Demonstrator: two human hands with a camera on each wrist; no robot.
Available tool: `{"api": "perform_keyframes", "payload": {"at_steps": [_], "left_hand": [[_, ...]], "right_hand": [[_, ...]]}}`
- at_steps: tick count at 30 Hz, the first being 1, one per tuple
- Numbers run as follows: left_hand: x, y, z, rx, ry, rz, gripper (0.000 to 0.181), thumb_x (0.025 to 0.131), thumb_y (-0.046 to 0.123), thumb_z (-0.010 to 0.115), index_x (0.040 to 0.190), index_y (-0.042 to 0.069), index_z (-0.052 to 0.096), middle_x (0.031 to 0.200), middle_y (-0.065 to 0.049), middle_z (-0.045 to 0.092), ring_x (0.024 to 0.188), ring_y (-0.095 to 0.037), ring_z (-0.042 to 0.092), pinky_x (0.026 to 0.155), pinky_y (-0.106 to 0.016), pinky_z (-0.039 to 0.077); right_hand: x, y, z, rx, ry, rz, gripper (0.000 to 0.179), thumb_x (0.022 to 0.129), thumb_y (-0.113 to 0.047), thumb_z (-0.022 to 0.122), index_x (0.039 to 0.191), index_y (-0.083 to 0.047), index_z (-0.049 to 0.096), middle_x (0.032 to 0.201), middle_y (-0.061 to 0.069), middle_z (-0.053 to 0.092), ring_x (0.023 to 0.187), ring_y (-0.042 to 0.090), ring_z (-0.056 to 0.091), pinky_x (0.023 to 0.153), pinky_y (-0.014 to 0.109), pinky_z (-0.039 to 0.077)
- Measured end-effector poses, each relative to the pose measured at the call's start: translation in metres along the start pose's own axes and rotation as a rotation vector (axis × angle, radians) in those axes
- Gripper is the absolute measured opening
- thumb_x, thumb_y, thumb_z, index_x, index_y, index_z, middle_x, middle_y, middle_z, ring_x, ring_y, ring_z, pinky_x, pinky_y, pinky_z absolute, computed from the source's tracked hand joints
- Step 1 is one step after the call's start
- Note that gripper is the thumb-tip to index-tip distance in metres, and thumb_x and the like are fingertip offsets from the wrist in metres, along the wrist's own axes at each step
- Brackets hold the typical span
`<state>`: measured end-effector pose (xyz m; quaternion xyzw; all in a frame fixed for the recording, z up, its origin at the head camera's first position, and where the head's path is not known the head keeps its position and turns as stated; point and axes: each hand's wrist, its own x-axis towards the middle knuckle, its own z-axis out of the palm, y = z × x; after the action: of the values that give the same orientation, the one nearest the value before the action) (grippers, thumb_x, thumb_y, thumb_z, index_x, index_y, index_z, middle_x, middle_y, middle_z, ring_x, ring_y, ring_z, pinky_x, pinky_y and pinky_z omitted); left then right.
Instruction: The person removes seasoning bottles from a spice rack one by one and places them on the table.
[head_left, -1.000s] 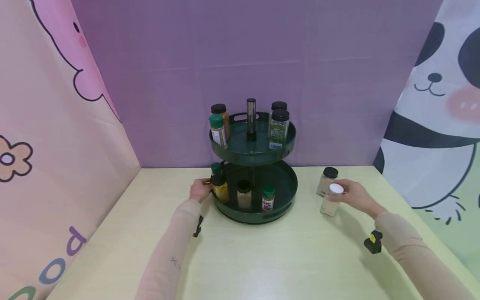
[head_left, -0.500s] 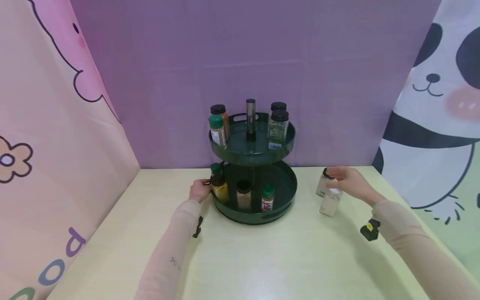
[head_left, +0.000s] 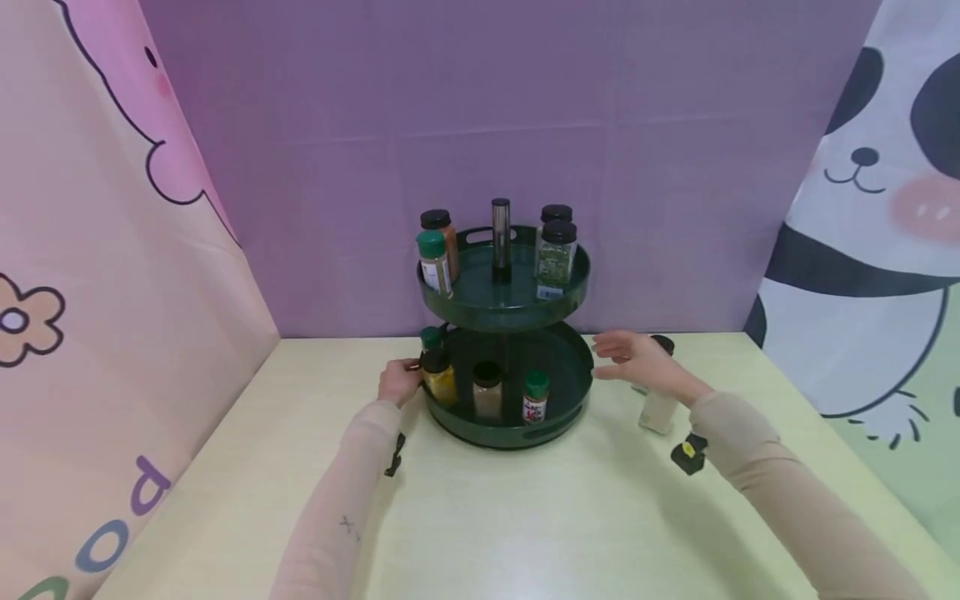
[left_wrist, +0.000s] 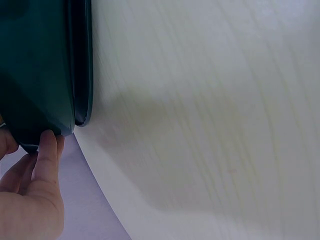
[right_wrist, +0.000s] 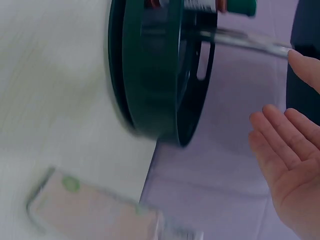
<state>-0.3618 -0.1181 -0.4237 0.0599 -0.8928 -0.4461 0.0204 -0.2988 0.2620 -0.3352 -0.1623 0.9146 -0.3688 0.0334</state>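
A dark green two-tier spice rack [head_left: 498, 437] stands at the back middle of the table in the head view. My left hand [head_left: 400, 383] grips the left rim of its lower tray; in the left wrist view its fingers [left_wrist: 47, 160] curl against the tray edge [left_wrist: 45, 107]. With fingers spread and nothing held, my right hand [head_left: 637, 360] is at the right side of the lower tray. Behind that hand on the table stand a pale spice jar [head_left: 657, 414], its top hidden by the hand, and a black-lidded jar [head_left: 663, 342], mostly covered.
The lower tray carries a yellow spice jar [head_left: 442, 385], a dark-lidded jar [head_left: 488, 402], a green-capped bottle [head_left: 536, 402] and another green lid [head_left: 431, 337]. Several jars, one a green herb jar [head_left: 556, 265], stand on the upper tray [head_left: 502, 318]. A purple backdrop [head_left: 337, 208] hangs behind.
My right hand has let go of the white-lidded pale jar, lifted away and moved left to the lower tray. The left hand keeps its grip on the rim, and the rack looks unmoved.
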Motion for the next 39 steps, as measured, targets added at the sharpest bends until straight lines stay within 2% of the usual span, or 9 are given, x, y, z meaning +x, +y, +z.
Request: {"api": "perform_keyframes", "payload": {"at_steps": [5, 9, 20, 26, 39], "left_hand": [[0.000, 0.000, 0.000, -0.002, -0.001, -0.006, 0.039, 0.086, 0.017, 0.051, 0.122, 0.003, 0.058, 0.122, -0.017, 0.059, 0.111, -0.033, 0.055, 0.090, -0.040, 0.046], [0.000, 0.001, -0.001, -0.009, -0.009, -0.010, 0.039, 0.086, 0.017, 0.051, 0.123, 0.003, 0.057, 0.123, -0.017, 0.058, 0.112, -0.032, 0.055, 0.091, -0.040, 0.046], [0.000, 0.001, -0.001, 0.003, -0.002, 0.008, 0.039, 0.086, 0.018, 0.052, 0.122, 0.003, 0.058, 0.123, -0.017, 0.058, 0.113, -0.033, 0.054, 0.092, -0.040, 0.045], [-0.001, 0.001, 0.000, -0.001, 0.001, 0.009, 0.039, 0.086, 0.019, 0.053, 0.122, 0.003, 0.058, 0.123, -0.017, 0.058, 0.113, -0.033, 0.054, 0.093, -0.041, 0.045], [-0.001, -0.001, 0.000, -0.002, -0.004, 0.002, 0.039, 0.087, 0.019, 0.052, 0.123, 0.004, 0.058, 0.123, -0.018, 0.058, 0.112, -0.033, 0.054, 0.092, -0.040, 0.045]], "right_hand": [[0.010, -0.004, 0.021, 0.045, -0.054, -0.028, 0.066, 0.082, -0.033, 0.068, 0.134, 0.000, 0.042, 0.129, 0.020, 0.052, 0.118, 0.036, 0.049, 0.097, 0.047, 0.042], [0.016, -0.008, 0.036, 0.080, -0.090, -0.054, 0.063, 0.082, -0.026, 0.068, 0.133, 0.002, 0.042, 0.128, 0.022, 0.051, 0.117, 0.036, 0.050, 0.097, 0.045, 0.042], [0.023, -0.014, 0.064, 0.124, -0.124, -0.079, 0.061, 0.079, -0.020, 0.071, 0.129, 0.004, 0.045, 0.125, 0.021, 0.054, 0.114, 0.033, 0.053, 0.097, 0.043, 0.043], [0.025, -0.016, 0.074, 0.104, -0.111, -0.060, 0.059, 0.078, -0.020, 0.072, 0.128, 0.002, 0.048, 0.119, 0.019, 0.058, 0.110, 0.032, 0.055, 0.092, 0.041, 0.047], [0.031, -0.016, 0.094, 0.152, -0.083, -0.027, 0.052, 0.078, -0.012, 0.071, 0.123, 0.003, 0.050, 0.113, 0.018, 0.061, 0.099, 0.027, 0.062, 0.082, 0.037, 0.053]]}}
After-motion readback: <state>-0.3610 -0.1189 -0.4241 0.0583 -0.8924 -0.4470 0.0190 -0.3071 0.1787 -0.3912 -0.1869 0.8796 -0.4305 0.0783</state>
